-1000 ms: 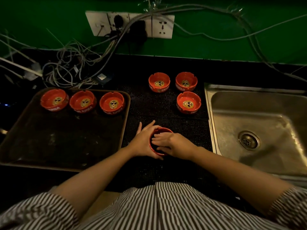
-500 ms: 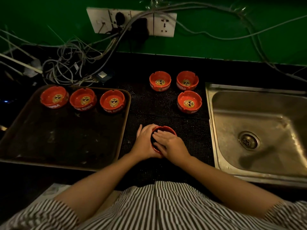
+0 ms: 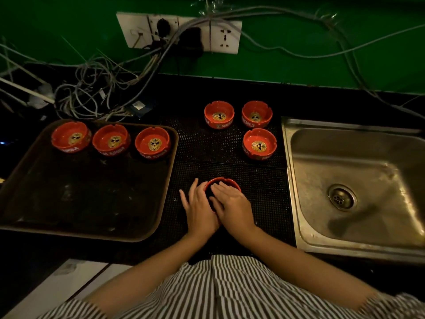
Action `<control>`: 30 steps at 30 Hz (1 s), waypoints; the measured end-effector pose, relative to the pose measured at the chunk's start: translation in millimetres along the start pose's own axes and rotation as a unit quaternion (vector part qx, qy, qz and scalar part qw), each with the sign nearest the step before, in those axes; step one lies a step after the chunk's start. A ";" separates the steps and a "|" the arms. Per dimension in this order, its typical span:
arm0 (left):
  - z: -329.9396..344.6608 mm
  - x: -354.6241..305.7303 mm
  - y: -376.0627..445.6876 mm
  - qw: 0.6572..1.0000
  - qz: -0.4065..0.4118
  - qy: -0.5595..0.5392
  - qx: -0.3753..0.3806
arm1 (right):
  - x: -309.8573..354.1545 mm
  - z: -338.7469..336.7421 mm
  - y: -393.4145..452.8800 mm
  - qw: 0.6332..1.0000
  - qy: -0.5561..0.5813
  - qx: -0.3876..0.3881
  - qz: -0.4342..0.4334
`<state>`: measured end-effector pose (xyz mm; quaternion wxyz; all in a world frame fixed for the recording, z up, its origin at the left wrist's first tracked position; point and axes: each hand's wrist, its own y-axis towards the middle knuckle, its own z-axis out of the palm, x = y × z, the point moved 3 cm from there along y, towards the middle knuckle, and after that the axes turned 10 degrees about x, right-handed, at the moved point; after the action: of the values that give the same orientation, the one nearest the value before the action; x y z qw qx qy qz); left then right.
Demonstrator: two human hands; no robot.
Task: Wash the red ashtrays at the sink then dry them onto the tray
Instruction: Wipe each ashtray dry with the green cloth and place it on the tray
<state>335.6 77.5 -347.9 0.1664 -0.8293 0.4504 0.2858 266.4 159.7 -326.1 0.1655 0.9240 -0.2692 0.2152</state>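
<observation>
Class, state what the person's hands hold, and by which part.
A red ashtray: the left hand grips its left side wall; the right hand lies over its bowl.

We cannot see inside the held ashtray point(image 3: 222, 181): the right hand point(image 3: 233, 207) covers its bowl, beside the sink point(image 3: 296, 180), whose right side is cut off.

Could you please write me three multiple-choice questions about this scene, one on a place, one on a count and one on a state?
1. Where does the tray lie?
A. left of the black mat
B. inside the sink
C. on the wall

2. How many red ashtrays stand on the tray?
A. one
B. three
C. six

3. What is the sink like?
A. piled with dishes
B. full of suds
C. holding no ashtray

Answers: 1 A, the tray sits left of the mat. 2 B, three line its far edge. 3 C, only bare steel and the drain show.
</observation>
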 end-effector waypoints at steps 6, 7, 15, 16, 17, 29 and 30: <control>-13.4 19.8 32.9 0.989 0.114 -0.013 0.088 | -12.4 -0.6 6.8 0.995 0.009 0.060 -0.074; -17.5 23.8 41.7 0.980 0.149 -0.018 0.132 | -16.2 -3.5 9.3 0.990 0.008 0.087 -0.113; -22.3 21.2 42.9 0.963 0.176 0.046 0.200 | -28.3 -14.2 15.3 0.974 0.008 0.150 -0.171; -18.2 18.4 32.6 0.973 0.152 0.058 0.162 | -24.7 -10.0 10.6 0.986 -0.001 0.103 -0.128; -14.6 13.3 21.6 0.984 0.123 0.055 0.117 | -19.5 -5.7 6.3 0.995 -0.008 0.060 -0.080; -24.2 25.8 49.9 0.973 0.159 -0.029 0.162 | -24.8 -10.9 19.4 0.972 0.029 0.172 -0.159; -28.5 24.6 56.3 0.964 0.175 -0.025 0.199 | -27.1 -13.7 23.6 0.962 0.026 0.202 -0.184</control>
<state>308.1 15.9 -342.0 0.2864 -0.6802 0.6322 0.2358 228.0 158.1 -323.1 0.0192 0.9660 -0.0414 0.2545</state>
